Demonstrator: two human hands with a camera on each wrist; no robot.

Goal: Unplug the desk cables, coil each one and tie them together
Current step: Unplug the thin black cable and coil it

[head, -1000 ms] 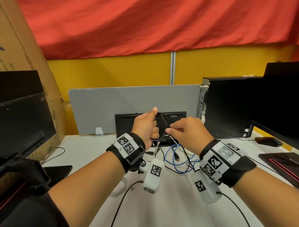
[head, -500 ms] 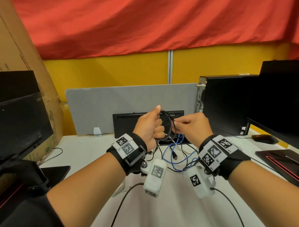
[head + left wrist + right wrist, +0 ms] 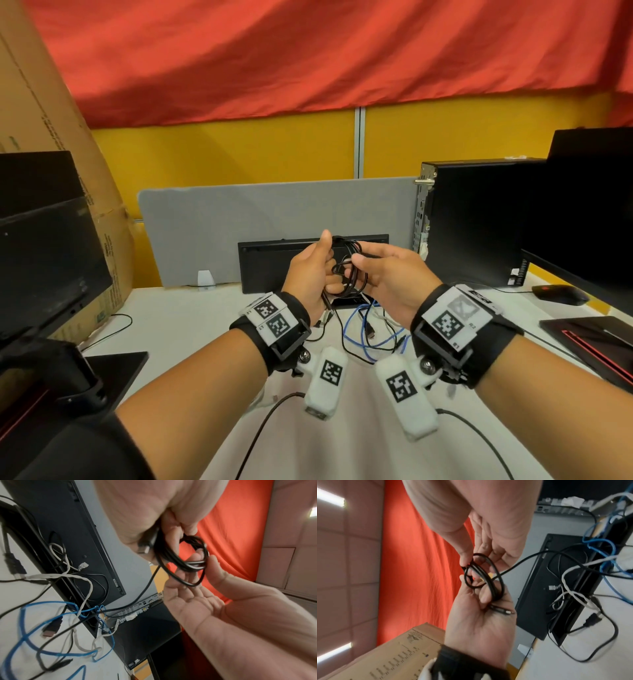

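A thin black cable (image 3: 354, 274) is wound into a small coil of several loops, held above the desk. My left hand (image 3: 330, 272) grips one side of the coil with curled fingers, and a plug end (image 3: 144, 548) sticks out below the palm. My right hand (image 3: 359, 265) pinches the other side of the coil (image 3: 488, 577) between thumb and fingers. A loose tail of the black cable (image 3: 145, 585) runs down to the desk. A blue cable (image 3: 363, 330) and a white cable (image 3: 85, 585) lie tangled on the desk below the hands.
A black keyboard (image 3: 274, 263) leans on a grey divider (image 3: 239, 219). A computer tower (image 3: 472, 219) stands at the right, with a mouse (image 3: 558, 294) and a monitor (image 3: 582, 212) beyond. Another monitor (image 3: 44, 246) and a cardboard box (image 3: 51, 113) are at the left.
My right hand has moved in to the left hand and laid another loop onto the coil. Both hands now hold the coil close together.
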